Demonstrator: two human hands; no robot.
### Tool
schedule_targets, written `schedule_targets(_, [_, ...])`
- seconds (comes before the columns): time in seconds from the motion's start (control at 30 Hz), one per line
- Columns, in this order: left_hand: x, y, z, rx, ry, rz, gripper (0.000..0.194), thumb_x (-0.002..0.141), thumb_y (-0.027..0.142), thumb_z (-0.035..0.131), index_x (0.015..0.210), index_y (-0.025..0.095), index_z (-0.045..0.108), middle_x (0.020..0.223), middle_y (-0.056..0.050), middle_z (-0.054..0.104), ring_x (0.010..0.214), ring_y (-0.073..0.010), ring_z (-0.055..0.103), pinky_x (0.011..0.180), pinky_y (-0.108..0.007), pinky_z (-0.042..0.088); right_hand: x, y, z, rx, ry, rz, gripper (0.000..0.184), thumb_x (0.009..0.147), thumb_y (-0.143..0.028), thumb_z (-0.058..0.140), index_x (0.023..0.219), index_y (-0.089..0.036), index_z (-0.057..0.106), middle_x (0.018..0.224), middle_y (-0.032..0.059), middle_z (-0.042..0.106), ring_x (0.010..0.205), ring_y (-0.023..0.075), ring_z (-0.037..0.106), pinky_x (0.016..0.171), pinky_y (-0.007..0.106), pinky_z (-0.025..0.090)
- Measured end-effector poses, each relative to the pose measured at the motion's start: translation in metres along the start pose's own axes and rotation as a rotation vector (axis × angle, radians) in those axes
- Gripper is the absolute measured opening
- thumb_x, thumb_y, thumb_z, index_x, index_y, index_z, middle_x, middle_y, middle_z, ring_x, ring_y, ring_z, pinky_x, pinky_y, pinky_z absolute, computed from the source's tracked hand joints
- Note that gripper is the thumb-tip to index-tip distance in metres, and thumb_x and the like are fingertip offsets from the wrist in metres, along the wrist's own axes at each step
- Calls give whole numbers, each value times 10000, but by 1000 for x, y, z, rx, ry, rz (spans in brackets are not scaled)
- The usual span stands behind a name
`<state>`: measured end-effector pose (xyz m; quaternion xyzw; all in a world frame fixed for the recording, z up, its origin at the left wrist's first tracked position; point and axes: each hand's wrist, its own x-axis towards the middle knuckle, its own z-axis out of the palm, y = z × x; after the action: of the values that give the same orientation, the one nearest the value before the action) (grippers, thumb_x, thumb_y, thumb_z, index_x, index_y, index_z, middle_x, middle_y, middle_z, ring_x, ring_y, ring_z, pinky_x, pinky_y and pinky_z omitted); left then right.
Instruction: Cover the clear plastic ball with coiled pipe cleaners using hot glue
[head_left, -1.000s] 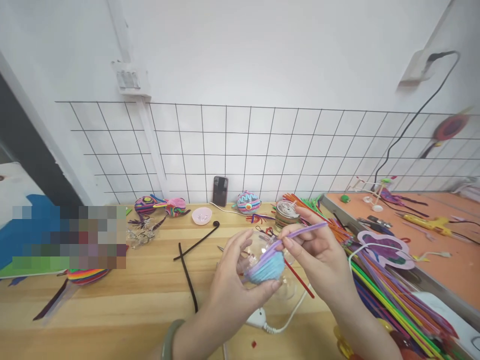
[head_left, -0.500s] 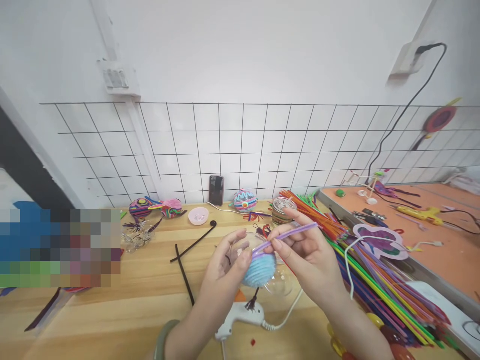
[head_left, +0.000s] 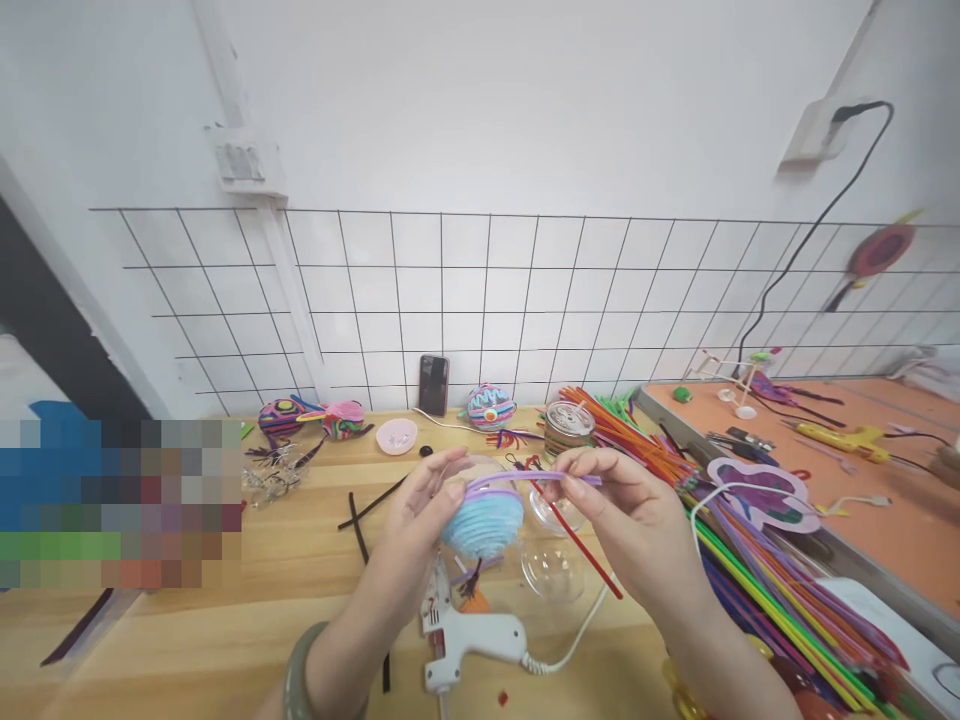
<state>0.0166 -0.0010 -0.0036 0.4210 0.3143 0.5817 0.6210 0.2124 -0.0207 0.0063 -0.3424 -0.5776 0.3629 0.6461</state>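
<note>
In the middle of the head view my left hand (head_left: pixel 426 510) grips a half-round ball wrapped in light blue pipe cleaner (head_left: pixel 484 525), with a dark tassel hanging below it. A purple pipe cleaner (head_left: pixel 517 477) runs along the ball's upper edge. Its free end is pinched between thumb and fingers of my right hand (head_left: pixel 626 510). Beneath the ball a white hot glue gun (head_left: pixel 480 635) lies on the table. Clear plastic half-shells (head_left: pixel 553 570) and a red pipe cleaner (head_left: pixel 581 545) lie between my hands.
Bundles of coloured pipe cleaners (head_left: pixel 780 580) lie at the right, beside an orange mat (head_left: pixel 892 500) with a yellow glue gun (head_left: pixel 844 437). Along the wall stand a phone (head_left: pixel 433 385), a pink dish (head_left: pixel 396 436), a wrapped ball (head_left: pixel 491 406) and a jar (head_left: pixel 568 428). Black pipe cleaners (head_left: pixel 358 530) lie left.
Both hands and the blue ball have moved a little left. The purple pipe cleaner now lies flatter, its end lower. More of the glue gun and the clear shells shows.
</note>
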Motion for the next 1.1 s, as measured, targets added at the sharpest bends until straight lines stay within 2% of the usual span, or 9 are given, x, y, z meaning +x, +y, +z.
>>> schedule_targets(0.13, [-1, 4, -3, -112, -21, -31, 382, 752, 340, 726, 1089, 176, 653, 1158, -133, 687, 1055, -272, 633, 810, -336, 521, -1, -3, 0, -199, -13, -85, 77, 836, -193, 686, 830, -268, 705, 800, -26, 690, 697, 94, 661, 635, 171, 533])
schedule_targets(0.23, [0, 5, -4, -169, -15, -52, 377, 761, 322, 713, 1104, 186, 635, 1156, -116, 693, 1035, -252, 643, 805, -326, 525, -3, -6, 3, -314, -21, -169, 138, 840, -161, 664, 877, -278, 725, 795, -19, 708, 705, 103, 660, 638, 183, 539])
schedule_targets(0.43, [1, 6, -3, -180, 6, -70, 474, 733, 353, 717, 1151, 167, 592, 1129, -132, 693, 1034, -286, 641, 829, -366, 503, -5, -14, 9, -463, -66, -309, 147, 856, -152, 632, 905, -247, 733, 800, 14, 722, 728, 142, 673, 653, 238, 553])
schedule_targets(0.53, [0, 8, -1, -206, 25, -91, 476, 726, 336, 715, 1152, 164, 590, 1112, -119, 694, 1009, -268, 644, 822, -353, 497, -6, -15, 11, -511, -82, -353, 173, 867, -151, 613, 949, -247, 731, 828, 29, 733, 762, 166, 684, 662, 263, 564])
schedule_targets(0.77, [-1, 8, 0, -325, 41, -179, 472, 782, 295, 636, 1233, 179, 560, 1020, -76, 716, 867, -216, 673, 699, -305, 529, -9, -9, 17, -543, -154, -311, 176, 895, -153, 579, 991, -241, 698, 867, 31, 739, 796, 172, 687, 704, 281, 566])
schedule_targets(0.87, [-2, 8, 2, -343, 66, -283, 426, 817, 313, 597, 1227, 199, 566, 963, -61, 730, 753, -200, 688, 581, -268, 516, -10, -5, 19, -507, -147, -292, 183, 896, -147, 574, 1004, -231, 696, 906, 46, 728, 844, 177, 679, 741, 291, 560])
schedule_targets(0.93, [-1, 7, 3, -339, 82, -372, 349, 827, 337, 585, 1143, 191, 615, 876, -49, 738, 654, -178, 679, 533, -247, 502, -10, -4, 20, -455, -157, -262, 215, 906, -154, 553, 1038, -229, 705, 921, 60, 704, 866, 182, 668, 735, 295, 558])
schedule_targets(1.0, [0, 4, 3, -340, 62, -444, 304, 840, 363, 564, 1047, 160, 654, 820, -59, 739, 645, -185, 683, 564, -269, 527, -10, -5, 20, -391, -193, -208, 250, 919, -164, 529, 1067, -243, 714, 882, 53, 667, 826, 169, 651, 696, 284, 552])
schedule_targets(1.1, [3, 0, 3, -363, 2, -503, 326, 862, 379, 528, 989, 117, 675, 877, -107, 748, 780, -243, 711, 699, -361, 568, -9, -7, 18, -355, -260, -157, 307, 929, -149, 495, 1103, -278, 713, 817, 27, 605, 760, 147, 606, 654, 269, 530])
